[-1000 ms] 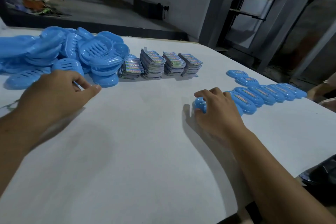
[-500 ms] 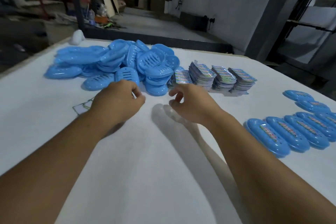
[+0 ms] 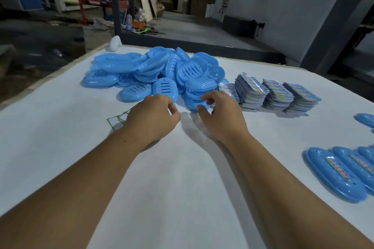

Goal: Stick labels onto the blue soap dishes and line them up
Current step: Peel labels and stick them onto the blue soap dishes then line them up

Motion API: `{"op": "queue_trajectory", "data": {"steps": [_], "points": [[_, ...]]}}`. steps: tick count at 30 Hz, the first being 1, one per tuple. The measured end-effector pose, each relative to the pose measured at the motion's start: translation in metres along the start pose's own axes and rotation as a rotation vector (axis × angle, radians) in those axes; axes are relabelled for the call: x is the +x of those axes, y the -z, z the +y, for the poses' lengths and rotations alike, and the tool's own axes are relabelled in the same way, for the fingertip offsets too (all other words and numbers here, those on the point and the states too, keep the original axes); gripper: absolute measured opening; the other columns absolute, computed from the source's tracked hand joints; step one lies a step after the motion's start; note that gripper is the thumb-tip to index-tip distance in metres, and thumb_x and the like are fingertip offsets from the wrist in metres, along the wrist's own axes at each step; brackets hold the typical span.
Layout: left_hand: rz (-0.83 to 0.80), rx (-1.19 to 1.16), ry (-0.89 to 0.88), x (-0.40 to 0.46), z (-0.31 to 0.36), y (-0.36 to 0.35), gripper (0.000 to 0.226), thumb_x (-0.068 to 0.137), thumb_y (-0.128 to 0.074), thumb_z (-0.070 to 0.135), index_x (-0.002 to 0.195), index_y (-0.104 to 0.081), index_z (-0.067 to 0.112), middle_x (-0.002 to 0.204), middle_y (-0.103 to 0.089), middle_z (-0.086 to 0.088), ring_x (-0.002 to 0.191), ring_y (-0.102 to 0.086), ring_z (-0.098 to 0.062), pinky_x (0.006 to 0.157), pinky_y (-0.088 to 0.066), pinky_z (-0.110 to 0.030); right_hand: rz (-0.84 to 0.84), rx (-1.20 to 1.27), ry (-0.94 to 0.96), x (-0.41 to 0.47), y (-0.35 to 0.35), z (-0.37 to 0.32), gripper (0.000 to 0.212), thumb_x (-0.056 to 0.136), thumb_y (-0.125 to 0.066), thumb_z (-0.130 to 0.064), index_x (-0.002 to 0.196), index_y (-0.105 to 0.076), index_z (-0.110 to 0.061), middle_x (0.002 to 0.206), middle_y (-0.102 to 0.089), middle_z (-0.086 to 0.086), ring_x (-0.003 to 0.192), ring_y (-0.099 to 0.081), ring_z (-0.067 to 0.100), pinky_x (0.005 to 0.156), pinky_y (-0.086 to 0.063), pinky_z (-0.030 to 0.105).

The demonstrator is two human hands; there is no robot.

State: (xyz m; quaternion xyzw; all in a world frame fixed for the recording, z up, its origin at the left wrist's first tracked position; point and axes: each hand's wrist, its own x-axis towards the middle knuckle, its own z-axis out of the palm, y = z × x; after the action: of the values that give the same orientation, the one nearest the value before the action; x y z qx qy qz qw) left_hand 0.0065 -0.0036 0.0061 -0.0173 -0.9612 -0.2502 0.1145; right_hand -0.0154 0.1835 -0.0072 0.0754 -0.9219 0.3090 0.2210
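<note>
Hands hover mid-frame, left hand (image 3: 153, 115) and right hand (image 3: 220, 114) loosely curled and holding nothing, just before the heap of soap dishes (image 3: 159, 73) on the table (image 3: 60, 147); a careless grab could topple dishes onto the label stacks (image 3: 273, 95).

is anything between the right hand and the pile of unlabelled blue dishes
Nothing visible. The right hand is already at the near edge of the pile of unlabelled blue dishes, its fingers at the nearest dish; whether they touch it is unclear. The label stacks sit off to the right, out of the way.
</note>
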Motion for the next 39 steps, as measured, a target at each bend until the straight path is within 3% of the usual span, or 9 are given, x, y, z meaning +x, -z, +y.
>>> {"op": "queue_trajectory", "data": {"steps": [5, 9, 13, 17, 25, 31, 33, 35, 39], "points": [[0.014, -0.002, -0.003, 0.000, 0.001, -0.002, 0.011, 0.086, -0.063, 0.043, 0.083, -0.066, 0.033, 0.085, -0.070, 0.007, 0.087, -0.066, -0.021, 0.080, -0.055, -0.036, 0.110, -0.109, 0.019, 0.018, -0.020, -0.008, 0.065, 0.092, -0.063, -0.052, 0.149, -0.040, -0.030, 0.148, -0.042, 0.003, 0.133, -0.039, 0.028, 0.110, -0.035, 0.040], [0.029, 0.005, -0.004, 0.001, 0.001, -0.003, 0.013, 0.087, -0.062, 0.045, 0.086, -0.066, 0.033, 0.088, -0.071, 0.006, 0.088, -0.066, -0.022, 0.080, -0.055, -0.037, 0.037, -0.286, 0.010, 0.035, -0.035, -0.013, 0.077, 0.092, -0.045, -0.071, 0.157, -0.012, -0.045, 0.164, -0.021, 0.005, 0.140, -0.029, 0.034, 0.114, -0.029, 0.047], [0.051, 0.005, -0.011, 0.001, 0.000, -0.004, 0.016, 0.089, -0.059, 0.046, 0.090, -0.068, 0.032, 0.088, -0.070, 0.004, 0.087, -0.066, -0.023, 0.077, -0.054, -0.036, 0.026, -0.411, 0.043, 0.038, -0.043, -0.010, 0.065, 0.095, -0.036, -0.071, 0.153, -0.028, -0.042, 0.162, -0.025, 0.005, 0.134, -0.035, 0.036, 0.109, -0.031, 0.048], [0.047, 0.006, -0.011, 0.001, 0.001, -0.007, 0.016, 0.089, -0.059, 0.046, 0.090, -0.068, 0.033, 0.085, -0.069, 0.007, 0.083, -0.066, -0.021, 0.074, -0.053, -0.034, 0.070, -0.363, 0.031, 0.039, -0.042, -0.007, 0.053, 0.093, -0.045, -0.069, 0.135, -0.049, -0.036, 0.149, -0.042, 0.005, 0.125, -0.046, 0.035, 0.104, -0.035, 0.047], [0.057, -0.015, -0.015, 0.001, 0.001, -0.008, 0.014, 0.088, -0.062, 0.045, 0.084, -0.066, 0.033, 0.075, -0.067, 0.011, 0.080, -0.064, -0.017, 0.066, -0.046, -0.031, 0.202, -0.224, -0.045, 0.045, -0.038, -0.009, 0.031, 0.089, -0.062, -0.056, 0.098, -0.048, -0.031, 0.121, -0.054, -0.001, 0.098, -0.059, 0.030, 0.086, -0.036, 0.041], [0.099, -0.076, -0.017, 0.001, -0.001, -0.004, 0.013, 0.087, -0.065, 0.044, 0.085, -0.064, 0.031, 0.076, -0.065, 0.013, 0.082, -0.064, -0.017, 0.068, -0.047, -0.031, 0.319, 0.083, 0.017, 0.039, -0.025, -0.011, 0.029, 0.086, -0.069, -0.040, 0.101, -0.057, -0.019, 0.109, -0.057, -0.001, 0.084, -0.056, 0.021, 0.081, -0.046, 0.038], [0.149, -0.132, -0.017, 0.003, -0.003, -0.003, 0.015, 0.088, -0.067, 0.042, 0.100, -0.061, 0.036, 0.089, -0.065, 0.014, 0.087, -0.063, -0.016, 0.074, -0.049, -0.032, 0.286, 0.200, 0.095, 0.030, -0.015, -0.012, 0.027, 0.082, -0.073, -0.035, 0.097, -0.058, -0.019, 0.106, -0.057, -0.001, 0.079, -0.049, 0.010, 0.075, -0.043, 0.029], [0.196, -0.192, -0.035, 0.006, -0.005, -0.002, 0.043, 0.087, -0.070, 0.039, 0.125, -0.051, 0.037, 0.116, -0.057, 0.010, 0.097, -0.061, -0.016, 0.083, -0.051, -0.036, 0.178, 0.286, 0.142, 0.018, -0.001, -0.012, 0.026, 0.075, -0.071, -0.036, 0.092, -0.057, -0.022, 0.102, -0.060, -0.003, 0.080, -0.052, 0.007, 0.072, -0.043, 0.022], [0.045, -0.388, -0.225, 0.003, -0.001, 0.010, 0.081, 0.077, -0.066, 0.038, 0.145, -0.024, 0.052, 0.152, -0.031, 0.012, 0.136, -0.037, -0.009, 0.110, -0.035, -0.033, -0.160, 0.428, 0.112, -0.001, 0.024, -0.012, 0.028, 0.067, -0.075, -0.032, 0.091, -0.063, -0.026, 0.096, -0.070, -0.009, 0.087, -0.069, 0.011, 0.080, -0.057, 0.028]]}}
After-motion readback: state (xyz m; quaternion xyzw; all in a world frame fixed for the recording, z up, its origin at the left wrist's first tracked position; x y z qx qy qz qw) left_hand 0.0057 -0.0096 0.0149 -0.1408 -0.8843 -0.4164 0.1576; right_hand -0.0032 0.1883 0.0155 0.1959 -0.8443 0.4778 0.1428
